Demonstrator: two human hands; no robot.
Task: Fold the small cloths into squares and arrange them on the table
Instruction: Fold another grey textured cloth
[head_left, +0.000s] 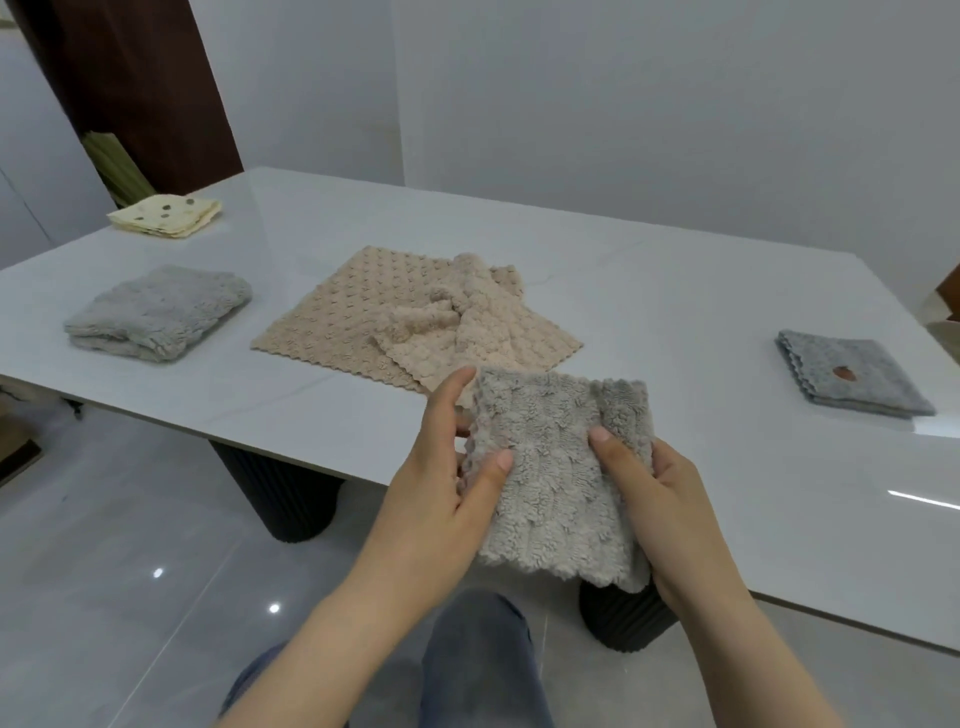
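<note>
A fluffy grey-beige cloth (556, 467), folded, is held in the air over the table's near edge. My left hand (447, 483) pinches its left side and my right hand (654, 499) grips its right side, thumb on top. Behind it, beige cloths (363, 317) lie on the white table (675, 322): one spread flat, another crumpled on top. A folded grey cloth (156, 312) rests at the left. A folded cream spotted cloth (166, 214) sits at the far left corner. A folded grey cloth with an orange mark (852, 379) lies at the right.
Dark ribbed table legs (291, 499) stand below the tabletop, over a glossy grey floor (130, 545). My knees in grey trousers (467, 670) show at the bottom. A white wall (623, 104) runs behind the table, and a dark brown panel (135, 78) stands at the far left.
</note>
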